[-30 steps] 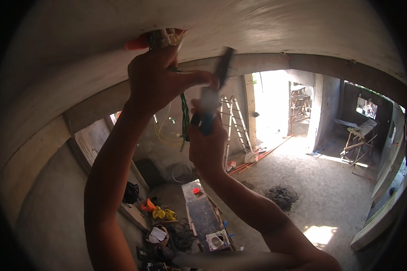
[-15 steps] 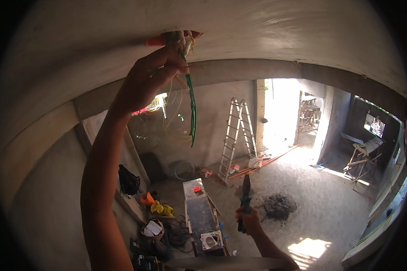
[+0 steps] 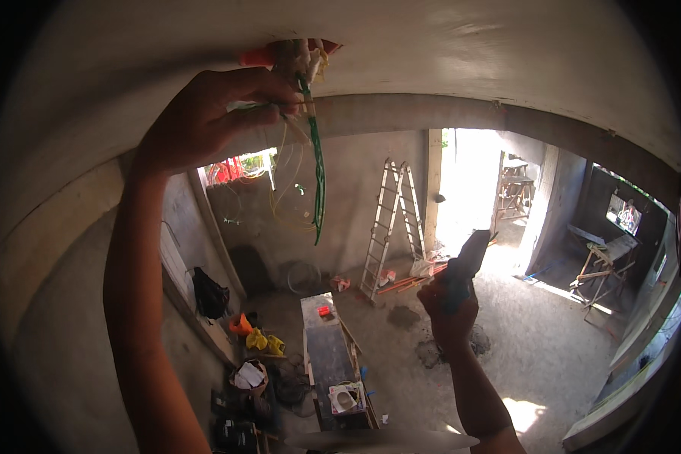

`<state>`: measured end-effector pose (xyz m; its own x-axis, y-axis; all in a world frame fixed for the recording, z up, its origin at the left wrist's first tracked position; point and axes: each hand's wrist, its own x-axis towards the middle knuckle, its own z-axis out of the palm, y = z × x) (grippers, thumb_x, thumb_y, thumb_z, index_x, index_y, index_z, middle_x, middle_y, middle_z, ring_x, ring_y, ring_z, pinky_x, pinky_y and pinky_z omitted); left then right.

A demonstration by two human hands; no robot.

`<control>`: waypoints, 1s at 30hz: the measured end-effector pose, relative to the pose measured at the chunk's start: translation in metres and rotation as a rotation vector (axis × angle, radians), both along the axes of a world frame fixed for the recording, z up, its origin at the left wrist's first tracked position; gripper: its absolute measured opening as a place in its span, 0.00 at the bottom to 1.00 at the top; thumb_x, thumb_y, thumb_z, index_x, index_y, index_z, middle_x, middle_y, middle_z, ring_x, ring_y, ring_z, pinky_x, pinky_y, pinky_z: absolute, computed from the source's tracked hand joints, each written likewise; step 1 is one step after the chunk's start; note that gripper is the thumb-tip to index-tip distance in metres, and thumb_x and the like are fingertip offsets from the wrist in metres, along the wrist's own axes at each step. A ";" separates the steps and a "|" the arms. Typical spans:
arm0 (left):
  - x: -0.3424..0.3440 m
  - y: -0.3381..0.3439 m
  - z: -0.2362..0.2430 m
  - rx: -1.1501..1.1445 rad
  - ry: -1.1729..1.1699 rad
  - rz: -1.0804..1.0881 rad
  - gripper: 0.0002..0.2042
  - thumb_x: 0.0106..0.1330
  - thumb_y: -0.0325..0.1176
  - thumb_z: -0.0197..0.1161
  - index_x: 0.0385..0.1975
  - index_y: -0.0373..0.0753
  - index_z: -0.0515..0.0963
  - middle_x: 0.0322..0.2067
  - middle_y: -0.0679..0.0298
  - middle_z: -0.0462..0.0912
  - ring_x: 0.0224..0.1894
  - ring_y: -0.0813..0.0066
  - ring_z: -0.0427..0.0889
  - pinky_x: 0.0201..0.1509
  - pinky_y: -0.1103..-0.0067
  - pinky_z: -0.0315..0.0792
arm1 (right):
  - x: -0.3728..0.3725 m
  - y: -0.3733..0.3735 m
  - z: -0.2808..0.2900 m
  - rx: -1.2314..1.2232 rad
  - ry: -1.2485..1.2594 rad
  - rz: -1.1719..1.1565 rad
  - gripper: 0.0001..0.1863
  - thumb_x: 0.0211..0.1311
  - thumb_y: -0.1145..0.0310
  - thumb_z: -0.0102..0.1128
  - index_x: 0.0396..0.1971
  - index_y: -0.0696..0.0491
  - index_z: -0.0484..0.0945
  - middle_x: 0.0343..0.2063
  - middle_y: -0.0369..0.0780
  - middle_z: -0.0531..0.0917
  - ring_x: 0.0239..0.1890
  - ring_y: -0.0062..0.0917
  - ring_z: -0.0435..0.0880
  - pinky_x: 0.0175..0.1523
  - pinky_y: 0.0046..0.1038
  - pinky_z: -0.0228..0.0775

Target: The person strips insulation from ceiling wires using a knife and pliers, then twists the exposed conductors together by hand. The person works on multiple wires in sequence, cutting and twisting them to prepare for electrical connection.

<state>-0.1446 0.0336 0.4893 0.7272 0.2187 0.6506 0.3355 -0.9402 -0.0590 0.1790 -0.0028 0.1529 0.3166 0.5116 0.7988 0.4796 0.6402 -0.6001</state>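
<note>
My left hand (image 3: 238, 102) is raised close under the ceiling. Its thumb and fingers are pinched on a thin wire, whose copper-coloured end points right past the fingertips. Beside it, a bundle of green wires (image 3: 317, 178) hangs down from a reddish ceiling opening (image 3: 325, 47), where whitish and yellow pieces also show. Thin pale yellowish strands dangle below the hand. Lower right, my right hand (image 3: 452, 306) is closed around dark pliers (image 3: 471, 256) with a teal part at the grip; motion blurs their jaws, which point up and away. The pliers touch nothing.
Far below, a long narrow bench (image 3: 331, 356) carries a red item and a box. An A-frame ladder (image 3: 386, 227) stands at the back wall, left of a bright doorway (image 3: 461, 189). Bags (image 3: 256, 338) lie at left; a wooden trestle (image 3: 601, 265) stands far right.
My right hand has raised the pliers up and to the right. My left wrist and forearm have shifted left, with the fingers still at the wire under the ceiling opening.
</note>
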 end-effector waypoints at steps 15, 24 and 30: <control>0.029 0.032 -0.016 0.234 -0.138 -0.128 0.06 0.66 0.29 0.71 0.41 0.38 0.86 0.35 0.64 0.89 0.37 0.74 0.89 0.46 0.76 0.81 | -0.098 0.066 0.208 0.489 0.264 0.328 0.13 0.57 0.73 0.76 0.44 0.55 0.89 0.49 0.35 0.82 0.42 0.18 0.82 0.46 0.23 0.75; 0.041 0.041 -0.014 0.540 -0.032 -0.053 0.08 0.68 0.31 0.69 0.45 0.42 0.87 0.36 0.61 0.89 0.38 0.68 0.90 0.44 0.72 0.82 | -0.102 0.059 0.222 0.598 0.179 0.065 0.07 0.58 0.75 0.74 0.38 0.56 0.89 0.48 0.35 0.84 0.40 0.18 0.83 0.42 0.23 0.76; 0.047 0.037 -0.011 0.564 0.007 0.034 0.08 0.70 0.35 0.68 0.45 0.44 0.87 0.36 0.62 0.90 0.39 0.64 0.90 0.45 0.70 0.81 | -0.098 0.051 0.228 0.560 0.269 0.176 0.07 0.61 0.76 0.73 0.38 0.57 0.87 0.49 0.34 0.84 0.42 0.18 0.84 0.45 0.24 0.76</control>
